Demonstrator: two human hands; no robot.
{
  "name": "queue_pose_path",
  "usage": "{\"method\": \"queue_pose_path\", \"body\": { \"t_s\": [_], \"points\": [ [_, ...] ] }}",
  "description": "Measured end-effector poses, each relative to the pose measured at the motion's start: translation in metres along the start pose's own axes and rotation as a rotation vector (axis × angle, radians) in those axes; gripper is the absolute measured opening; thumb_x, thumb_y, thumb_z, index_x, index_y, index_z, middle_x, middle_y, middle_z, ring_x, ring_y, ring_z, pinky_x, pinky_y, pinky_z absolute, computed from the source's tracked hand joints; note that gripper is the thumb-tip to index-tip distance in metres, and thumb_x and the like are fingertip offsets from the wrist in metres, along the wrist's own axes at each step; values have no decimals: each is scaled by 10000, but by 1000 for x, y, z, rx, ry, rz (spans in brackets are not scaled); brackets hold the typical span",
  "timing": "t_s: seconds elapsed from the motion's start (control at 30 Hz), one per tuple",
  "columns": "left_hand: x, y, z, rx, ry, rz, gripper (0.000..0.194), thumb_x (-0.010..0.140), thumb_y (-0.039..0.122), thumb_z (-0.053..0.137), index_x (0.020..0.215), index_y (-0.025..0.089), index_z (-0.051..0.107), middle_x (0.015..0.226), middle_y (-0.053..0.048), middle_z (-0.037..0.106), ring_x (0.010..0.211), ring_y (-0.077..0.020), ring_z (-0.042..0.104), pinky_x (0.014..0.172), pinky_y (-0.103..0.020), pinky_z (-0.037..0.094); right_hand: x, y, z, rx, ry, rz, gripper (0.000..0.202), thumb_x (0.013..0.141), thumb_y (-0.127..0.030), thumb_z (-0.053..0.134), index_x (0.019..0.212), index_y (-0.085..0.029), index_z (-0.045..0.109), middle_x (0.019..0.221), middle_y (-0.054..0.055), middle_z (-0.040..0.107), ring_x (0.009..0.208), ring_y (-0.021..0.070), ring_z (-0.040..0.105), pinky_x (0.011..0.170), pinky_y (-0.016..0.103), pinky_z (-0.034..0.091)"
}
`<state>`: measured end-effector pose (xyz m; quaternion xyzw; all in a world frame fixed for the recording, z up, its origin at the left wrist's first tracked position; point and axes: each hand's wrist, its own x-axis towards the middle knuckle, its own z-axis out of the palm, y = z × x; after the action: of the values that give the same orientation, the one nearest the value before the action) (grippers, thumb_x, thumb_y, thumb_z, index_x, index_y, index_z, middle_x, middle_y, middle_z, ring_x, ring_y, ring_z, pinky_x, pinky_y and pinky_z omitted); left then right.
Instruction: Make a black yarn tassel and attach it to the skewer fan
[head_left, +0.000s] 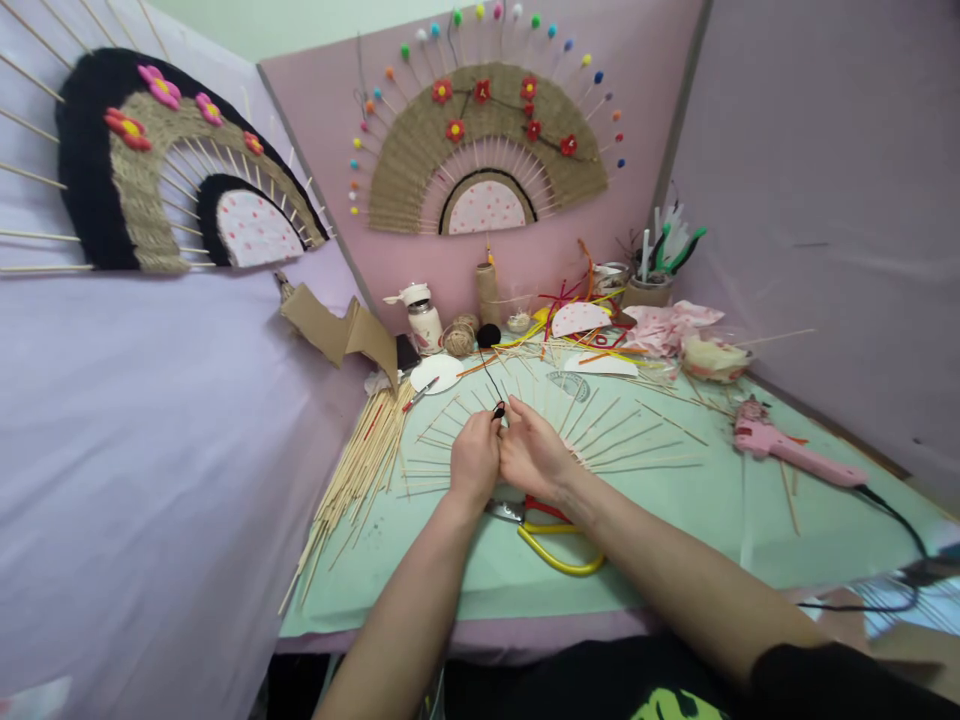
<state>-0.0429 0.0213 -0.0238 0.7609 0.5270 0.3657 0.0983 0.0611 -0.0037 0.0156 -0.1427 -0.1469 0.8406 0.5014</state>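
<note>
a: start with the head view. where's the yarn?

b: from my end i see black yarn (499,411) at the fingertips, over the middle of a fan of sticks (637,467) spread on the surface (420,580). a strand runs back to the black ball (489,336).

a: and the grip?

b: the left hand (475,458) is closed, fingertips clamped on the yarn. the right hand (534,450) is curled against it, thumb up; i can't tell whether its fingers are pinching anything.

a: which step would you call it?

b: i'd judge it's working the yarn in among the sticks, early on, since i see no black band across them.

a: what does the next move call for?

b: i'd say a light, steady pull, with the strand running free and the sticks kept evenly spread. the scissors (562,570) lie partly under the right wrist, so i'd mind them.
</note>
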Motion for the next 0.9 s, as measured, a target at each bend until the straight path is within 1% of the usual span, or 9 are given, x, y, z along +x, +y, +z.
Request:
{"method": "queue_pose_path", "body": {
  "t_s": [0.13, 0.2, 0.27, 0.37, 0.43, 0.57, 0.67, 0.77, 0.9],
  "points": [
    [1, 1, -5, -102, 61, -124, 192, 922, 174, 418, 773, 200, 536, 713, -5, 576, 674, -161, 529, 625, -259, 337, 3, 1, -6, -91, 99, -25, 144, 866, -392, 558, 869, -251, 530, 786, -30, 614, 765, 158, 637, 710, 288, 491],
    [4, -1, -9, -176, 135, -200, 196, 934, 216, 402, 775, 204, 516, 696, 6, 562, 655, -157, 515, 622, -256, 337, 5, 4, -11, -270, 229, -87, 152, 824, -374, 619, 865, -236, 569, 823, -24, 621, 771, 137, 624, 707, 258, 470],
    [6, -3, -14, -234, 185, -240, 197, 937, 247, 401, 771, 205, 499, 703, 6, 561, 672, -156, 519, 637, -254, 348, 6, 7, -16, -570, 313, -168, 177, 765, -359, 683, 829, -207, 619, 819, -12, 629, 757, 129, 599, 699, 247, 446],
    [7, -5, -16, -274, 195, -248, 190, 932, 271, 413, 775, 205, 498, 707, 6, 560, 692, -157, 521, 649, -253, 357, 6, 10, -19, -935, 297, -267, 227, 701, -382, 714, 773, -171, 673, 752, -2, 633, 691, 132, 548, 635, 255, 408],
    [7, -5, -14, -284, 181, -239, 190, 930, 278, 419, 776, 205, 503, 700, 7, 560, 680, -155, 514, 641, -252, 355, 5, 10, -20, -995, 294, -296, 234, 686, -382, 703, 763, -161, 689, 721, -2, 632, 634, 122, 517, 577, 252, 381],
    [3, -2, -10, -301, 169, -225, 191, 924, 272, 424, 754, 208, 482, 690, 10, 562, 656, -149, 506, 622, -248, 353, 7, 9, -25, -946, 322, -234, 218, 680, -378, 702, 715, -167, 662, 565, -44, 537, 482, 93, 424, 462, 238, 306],
    [2, 1, -8, -336, 164, -216, 202, 928, 279, 410, 741, 214, 451, 663, 21, 537, 624, -140, 487, 604, -244, 347, 10, 9, -27, -701, 234, -148, 200, 663, -321, 732, 649, -176, 595, 490, -76, 441, 448, 74, 361, 446, 225, 258],
    [4, 4, -8, -372, 175, -218, 216, 937, 296, 392, 741, 217, 440, 633, 33, 503, 597, -133, 470, 588, -240, 341, 11, 5, -23, -450, 145, -112, 156, 651, -249, 699, 656, -174, 562, 569, -62, 468, 509, 70, 374, 474, 213, 275],
    [8, 6, -10, -442, 233, -231, 238, 935, 337, 407, 741, 210, 459, 654, 24, 504, 610, -125, 485, 580, -234, 357, 6, -4, -16, -365, 54, -50, 89, 691, -244, 596, 696, -184, 530, 653, -37, 484, 554, 88, 396, 487, 215, 307]
  ]
}}
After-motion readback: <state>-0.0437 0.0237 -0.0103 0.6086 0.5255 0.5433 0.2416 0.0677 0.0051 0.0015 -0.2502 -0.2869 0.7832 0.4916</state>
